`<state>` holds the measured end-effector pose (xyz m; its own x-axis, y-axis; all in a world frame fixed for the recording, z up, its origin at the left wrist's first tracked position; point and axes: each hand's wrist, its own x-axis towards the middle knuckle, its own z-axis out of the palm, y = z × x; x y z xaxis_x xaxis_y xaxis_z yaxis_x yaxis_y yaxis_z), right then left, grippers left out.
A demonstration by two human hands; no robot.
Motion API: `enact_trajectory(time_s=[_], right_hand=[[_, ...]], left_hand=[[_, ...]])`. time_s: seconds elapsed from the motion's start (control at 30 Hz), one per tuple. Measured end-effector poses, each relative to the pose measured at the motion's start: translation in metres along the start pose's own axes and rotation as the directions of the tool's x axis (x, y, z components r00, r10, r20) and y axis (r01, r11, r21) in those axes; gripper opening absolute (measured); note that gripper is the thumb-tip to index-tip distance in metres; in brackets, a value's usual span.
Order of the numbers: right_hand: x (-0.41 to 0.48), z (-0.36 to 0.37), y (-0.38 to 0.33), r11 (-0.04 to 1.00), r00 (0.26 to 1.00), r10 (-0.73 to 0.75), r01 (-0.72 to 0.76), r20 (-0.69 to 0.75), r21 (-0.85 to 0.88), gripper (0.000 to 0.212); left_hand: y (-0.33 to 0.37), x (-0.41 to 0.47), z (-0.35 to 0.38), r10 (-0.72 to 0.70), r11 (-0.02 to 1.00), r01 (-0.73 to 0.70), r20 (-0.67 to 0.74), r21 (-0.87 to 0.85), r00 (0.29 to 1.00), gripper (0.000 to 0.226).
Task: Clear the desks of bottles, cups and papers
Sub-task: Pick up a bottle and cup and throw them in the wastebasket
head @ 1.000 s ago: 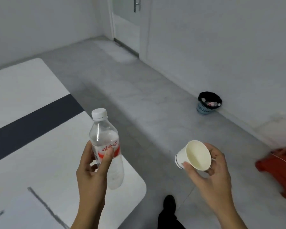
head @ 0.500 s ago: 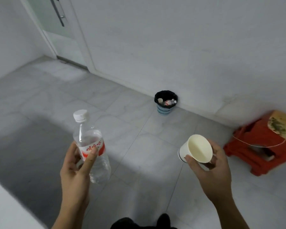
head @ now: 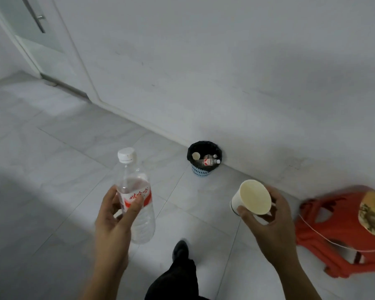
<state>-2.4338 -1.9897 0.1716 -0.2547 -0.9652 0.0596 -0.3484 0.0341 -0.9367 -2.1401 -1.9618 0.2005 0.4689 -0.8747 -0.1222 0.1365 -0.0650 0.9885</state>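
My left hand (head: 115, 221) grips a clear plastic bottle (head: 136, 191) with a white cap and a red label, held upright over the floor. In my right hand (head: 271, 221) is a white paper cup (head: 252, 197), tilted so its empty inside faces me. Ahead, against the wall, stands a small blue waste basket (head: 204, 158) with a black liner. A cup and two bottles lie inside it. The basket is between my two hands and farther away.
A red plastic stool (head: 342, 232) with a worn top stands at the right near the wall. A door (head: 37, 35) is at the far left. My foot and dark trouser leg (head: 180, 267) step forward on the grey tiled floor.
The view has turned away from the desk and moved closer to the basket, which now looks larger. Both hands still hold the bottle and the cup.
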Motion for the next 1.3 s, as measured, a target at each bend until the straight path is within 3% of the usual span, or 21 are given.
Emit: enact_trajectory(time_s=[0.13, 0.23, 0.4, 0.53, 0.77, 1.03, 1.3], right_hand=[[0.096, 0.011, -0.021, 1.0, 0.998, -0.012, 0.013, -0.058, 0.018, 0.076], [0.152, 0.016, -0.023, 0.999, 0.995, 0.023, -0.02, -0.098, 0.039, 0.079], [0.233, 0.034, 0.001, 0.995, 0.985, 0.092, -0.084, -0.147, 0.056, 0.082], [0.3, 0.049, 0.023, 0.99, 0.983, 0.14, -0.135, -0.123, 0.046, 0.085], [0.438, 0.074, 0.065, 0.977, 0.977, 0.214, -0.214, -0.013, 0.006, 0.077], [0.506, 0.144, 0.172, 0.914, 0.911, 0.406, -0.402, 0.074, -0.062, 0.074], [0.497, 0.235, 0.317, 0.795, 0.801, 0.599, -0.597, -0.011, -0.106, 0.083]], left_hand=[[0.033, 0.101, 0.062, 0.039, 0.999, -0.041, 0.075, 0.025, 0.996, 0.055], [0.048, 0.161, 0.108, 0.059, 0.997, -0.065, 0.142, 0.043, 0.988, 0.049], [0.028, 0.236, 0.171, 0.014, 0.996, -0.03, 0.177, 0.088, 0.984, 0.051], [0.006, 0.284, 0.221, -0.055, 0.991, 0.036, 0.151, 0.13, 0.987, 0.049], [-0.025, 0.39, 0.298, -0.124, 0.965, 0.093, 0.113, 0.246, 0.986, 0.067], [-0.159, 0.488, 0.351, -0.259, 0.936, 0.224, 0.099, 0.272, 0.961, 0.069], [-0.396, 0.586, 0.384, -0.358, 0.877, 0.231, 0.252, 0.421, 0.899, 0.061]])
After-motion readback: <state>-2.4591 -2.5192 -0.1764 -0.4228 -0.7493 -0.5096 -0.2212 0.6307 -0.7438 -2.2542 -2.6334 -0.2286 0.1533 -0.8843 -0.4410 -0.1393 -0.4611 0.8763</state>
